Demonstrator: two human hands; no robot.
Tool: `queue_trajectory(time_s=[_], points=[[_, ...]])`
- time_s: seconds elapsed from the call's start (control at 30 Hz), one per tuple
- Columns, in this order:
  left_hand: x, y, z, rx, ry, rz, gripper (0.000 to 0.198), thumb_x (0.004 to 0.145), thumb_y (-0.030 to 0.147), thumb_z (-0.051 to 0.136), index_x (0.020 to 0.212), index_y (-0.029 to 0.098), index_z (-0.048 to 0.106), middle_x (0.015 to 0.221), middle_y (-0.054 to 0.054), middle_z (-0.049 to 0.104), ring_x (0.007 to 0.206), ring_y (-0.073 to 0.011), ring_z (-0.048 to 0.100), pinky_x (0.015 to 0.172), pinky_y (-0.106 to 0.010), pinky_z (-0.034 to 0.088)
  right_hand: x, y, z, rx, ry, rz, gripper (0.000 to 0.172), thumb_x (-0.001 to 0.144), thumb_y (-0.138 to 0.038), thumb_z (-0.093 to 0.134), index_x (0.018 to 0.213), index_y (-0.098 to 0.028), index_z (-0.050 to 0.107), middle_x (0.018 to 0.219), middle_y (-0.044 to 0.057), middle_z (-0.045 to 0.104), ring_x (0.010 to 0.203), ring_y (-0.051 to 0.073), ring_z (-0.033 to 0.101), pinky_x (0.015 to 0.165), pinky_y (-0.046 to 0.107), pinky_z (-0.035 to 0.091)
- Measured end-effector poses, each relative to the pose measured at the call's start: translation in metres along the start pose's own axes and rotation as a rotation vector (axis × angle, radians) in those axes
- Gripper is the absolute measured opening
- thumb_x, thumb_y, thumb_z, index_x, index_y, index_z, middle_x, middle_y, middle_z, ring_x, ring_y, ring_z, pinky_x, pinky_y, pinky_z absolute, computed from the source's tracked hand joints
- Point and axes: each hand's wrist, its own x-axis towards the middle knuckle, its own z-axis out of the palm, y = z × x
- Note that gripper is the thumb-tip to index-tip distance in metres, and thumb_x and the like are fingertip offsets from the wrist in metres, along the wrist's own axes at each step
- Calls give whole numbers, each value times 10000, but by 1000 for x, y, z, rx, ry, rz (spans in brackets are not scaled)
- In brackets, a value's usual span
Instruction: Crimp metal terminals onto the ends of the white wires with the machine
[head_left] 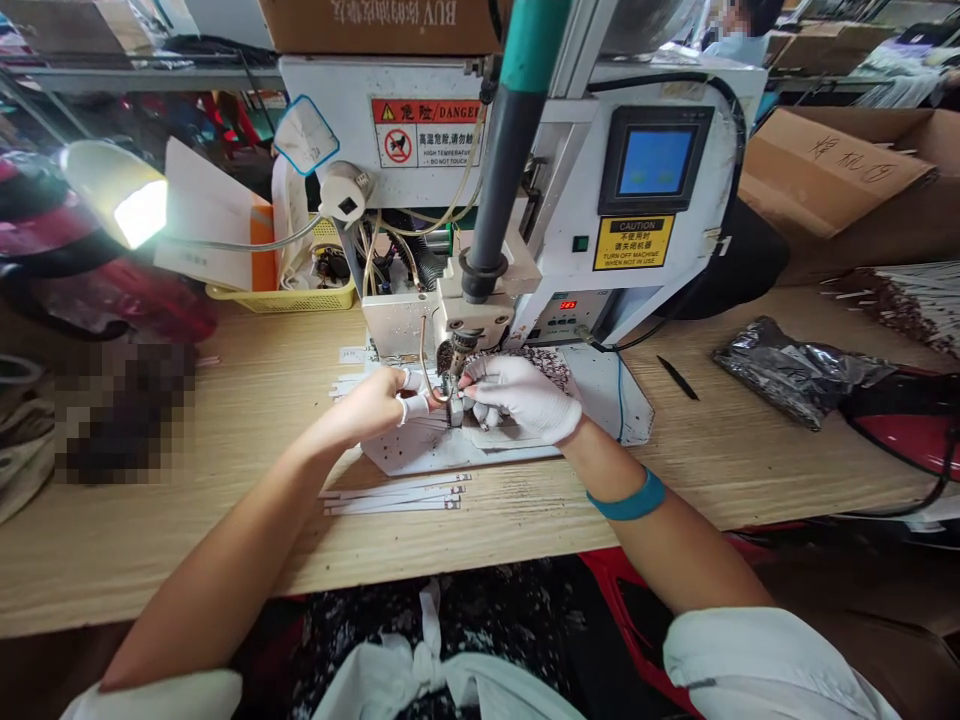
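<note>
My left hand [382,400], bare but for white covers on some fingers, reaches in at the left of the pressing head [461,340] of a white bench machine [577,160]. Its fingertips are pinched together beside the metal tip. In a white glove, my right hand [521,400] is closed at the other side of that tip, thumb and finger pressed together. What either hand holds is too small or hidden to name. Both hands are over the machine's white base plate [409,455]. In front of it, several thin white strips [397,497] with small dark marks at one end lie on the wooden table.
A lit lamp [112,190] and a yellow basket [285,298] are at the left. Rightward lie a black blade-like tool [678,378], a black plastic bag [799,365] and a bundle of pale strips [919,300]. Behind stands a cardboard box [840,175]. Dark bits litter the plate.
</note>
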Motion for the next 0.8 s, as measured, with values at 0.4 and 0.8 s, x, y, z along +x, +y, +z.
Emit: queue_trajectory(time_s=[0.4, 0.8], points=[[6, 4, 2, -82, -100, 25, 235, 661, 373, 578, 689, 148, 640, 669, 4, 627, 640, -143, 541, 613, -242, 417, 8, -7, 5, -132, -12, 62, 114, 664, -133, 595, 752, -158, 526, 510, -56, 531, 331, 36, 420, 278, 128, 280], [6, 4, 4, -150, -113, 22, 195, 631, 308, 562, 684, 143, 654, 676, -2, 634, 698, -162, 555, 643, -242, 432, 8, -1, 5, -112, -29, 26, 95, 686, -135, 580, 758, -156, 522, 566, -54, 519, 337, 22, 376, 275, 130, 255]])
